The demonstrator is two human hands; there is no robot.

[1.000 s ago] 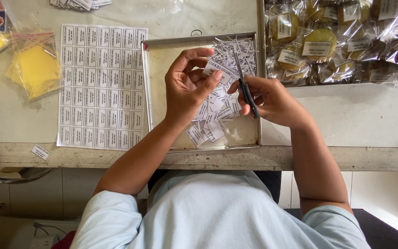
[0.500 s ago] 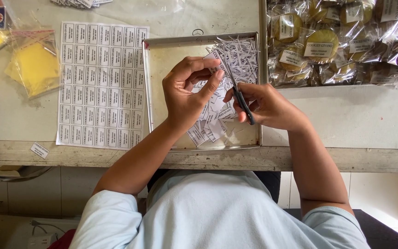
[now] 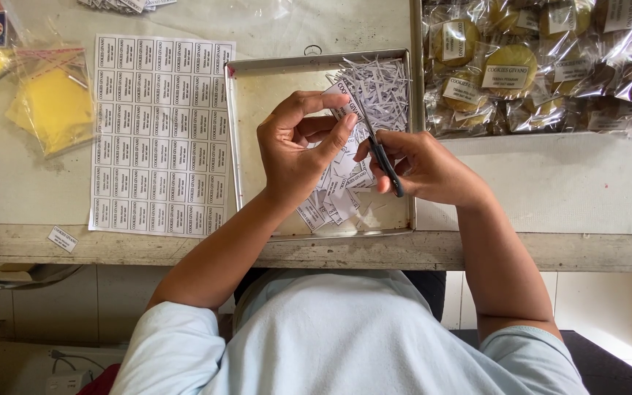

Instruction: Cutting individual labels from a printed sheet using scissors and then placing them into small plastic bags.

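While the left hand (image 3: 298,150) pinches a small printed label slip (image 3: 339,93) between thumb and forefinger, its fingers (image 3: 314,102) are curled nearly closed at centre frame, above the metal tray (image 3: 257,88). The right hand (image 3: 426,167) is wrapped around black-handled scissors (image 3: 382,150), blades angled up toward the slip; whether the blades are parted cannot be told.

Judged as thin paper, the slip is very light, limp and easily creased or torn; it is best held by an edge close to the cut line.

Cut labels (image 3: 334,197) lie heaped in the tray's lower half, with shredded trimmings (image 3: 382,80) at its upper right. An uncut label sheet (image 3: 159,135) lies left of the tray on the tabletop (image 3: 565,183). Yellow items in clear bags (image 3: 56,106) sit upper left; bagged cookies (image 3: 510,69) upper right.

Against the frame half a second earlier, both hands hold much the same place; the thumb and forefinger appear slightly more open.
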